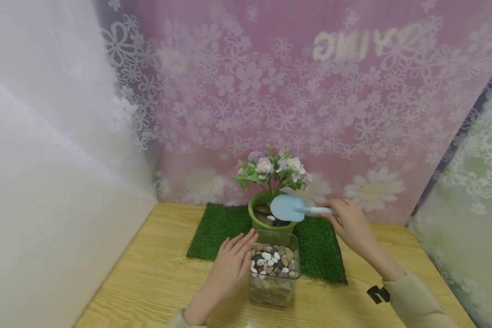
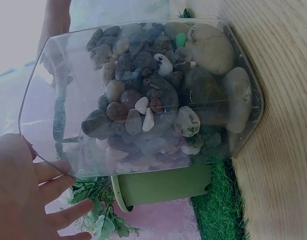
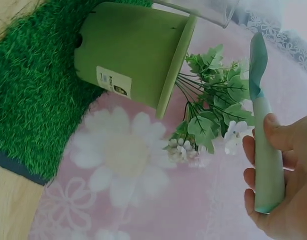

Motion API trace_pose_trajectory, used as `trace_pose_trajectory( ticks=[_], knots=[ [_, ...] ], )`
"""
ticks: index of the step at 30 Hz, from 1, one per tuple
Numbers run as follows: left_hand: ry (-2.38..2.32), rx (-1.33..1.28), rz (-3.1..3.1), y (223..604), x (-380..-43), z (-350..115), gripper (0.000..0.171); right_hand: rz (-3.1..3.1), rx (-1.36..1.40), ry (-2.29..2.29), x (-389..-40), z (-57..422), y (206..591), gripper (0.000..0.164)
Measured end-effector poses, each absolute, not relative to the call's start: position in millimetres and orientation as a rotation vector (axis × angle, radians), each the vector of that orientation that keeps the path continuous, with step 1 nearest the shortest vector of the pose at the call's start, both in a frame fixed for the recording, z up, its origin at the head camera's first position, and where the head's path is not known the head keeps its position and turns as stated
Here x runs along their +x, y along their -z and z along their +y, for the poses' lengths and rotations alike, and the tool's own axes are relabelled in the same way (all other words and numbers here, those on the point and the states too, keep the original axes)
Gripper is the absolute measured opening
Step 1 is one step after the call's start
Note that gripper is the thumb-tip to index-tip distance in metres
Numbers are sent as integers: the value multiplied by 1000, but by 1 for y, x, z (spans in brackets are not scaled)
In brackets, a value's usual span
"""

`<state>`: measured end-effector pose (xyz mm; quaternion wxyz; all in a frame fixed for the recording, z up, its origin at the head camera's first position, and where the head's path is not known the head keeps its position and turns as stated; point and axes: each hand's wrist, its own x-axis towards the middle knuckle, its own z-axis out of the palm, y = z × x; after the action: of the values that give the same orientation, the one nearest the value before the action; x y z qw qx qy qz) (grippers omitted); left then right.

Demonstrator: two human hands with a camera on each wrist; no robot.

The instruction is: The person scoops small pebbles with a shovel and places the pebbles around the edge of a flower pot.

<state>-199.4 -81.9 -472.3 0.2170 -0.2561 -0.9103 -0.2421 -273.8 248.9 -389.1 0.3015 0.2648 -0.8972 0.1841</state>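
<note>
My right hand (image 1: pixel 350 224) grips the pale handle of a light blue garden trowel (image 1: pixel 288 207). In the head view the trowel's blade overlaps the front of a green flowerpot (image 1: pixel 274 228), above its rim. White and purple flowers (image 1: pixel 264 167) rise from the pot, with dark stones (image 1: pixel 264 211) and a white one at their base. In front of the pot stands a clear plastic container (image 2: pixel 143 100) of mixed pebbles (image 1: pixel 270 260). My left hand (image 1: pixel 232 259) rests with extended fingers along the container's left rim, the fingertips (image 2: pixel 56 170) at its edge.
A mat of artificial grass (image 1: pixel 221 228) lies under the pot on the wooden table (image 1: pixel 147 269). Behind hangs a pink flowered curtain (image 1: pixel 246 91); a white sheet (image 1: pixel 57 182) closes the left side and another patterned sheet (image 1: pixel 471 218) the right.
</note>
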Motion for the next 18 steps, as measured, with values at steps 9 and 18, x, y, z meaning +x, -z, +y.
trace_pose_trajectory(
  ticks=[9, 18],
  knots=[
    [686, -707, -2523, 472, -198, -81, 44, -2177, 779, -277, -256, 262, 389, 45],
    [680, -708, -2529, 471, -198, -81, 44, -2134, 872, -261, -246, 263, 378, 57]
  ],
)
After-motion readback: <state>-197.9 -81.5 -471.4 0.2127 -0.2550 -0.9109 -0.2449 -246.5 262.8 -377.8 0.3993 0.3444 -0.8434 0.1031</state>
